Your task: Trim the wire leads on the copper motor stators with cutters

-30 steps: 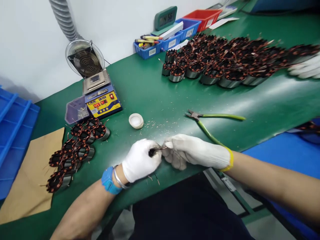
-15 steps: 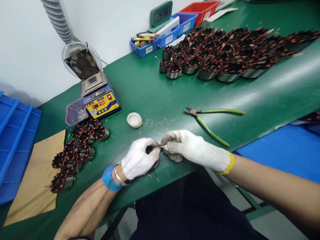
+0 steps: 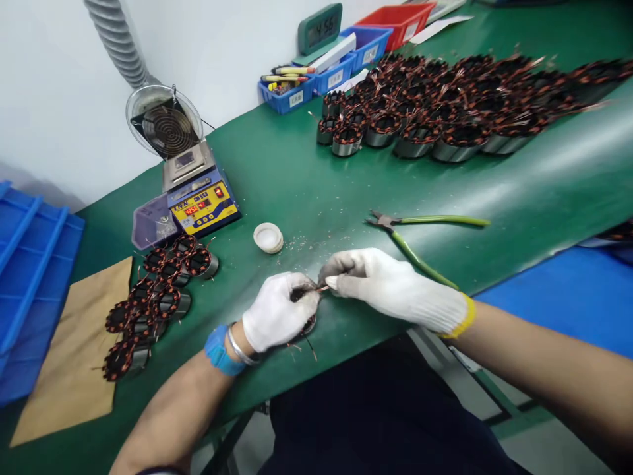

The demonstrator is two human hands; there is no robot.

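My left hand (image 3: pixel 277 311), in a white glove, is closed around a copper-wound motor stator (image 3: pixel 309 324) low over the green table. Most of that stator is hidden by the glove; loose wire ends stick out below it. The gloved thumb and fingertips of my right hand (image 3: pixel 368 280) pinch a copper wire lead (image 3: pixel 323 287) that comes out of the stator. Green-handled cutting pliers (image 3: pixel 420 221) lie with jaws spread just beyond my right hand. A small round white dish (image 3: pixel 268 237) sits beyond my left hand, with tiny clippings scattered beside it.
Several stators (image 3: pixel 168 302) stand at left beside a brown cardboard sheet (image 3: pixel 74 349). A solder pot (image 3: pixel 202 198) reading red digits stands behind them, under a fume duct (image 3: pixel 116 39). Rows of stators (image 3: pixel 413 140) fill the back right, near blue bins (image 3: pixel 289 99) and a red bin (image 3: pixel 395 20).
My right hand has shifted slightly right and up, its fingers rearranged on the wire lead. My left hand keeps its hold on the stator. The view has moved a little.
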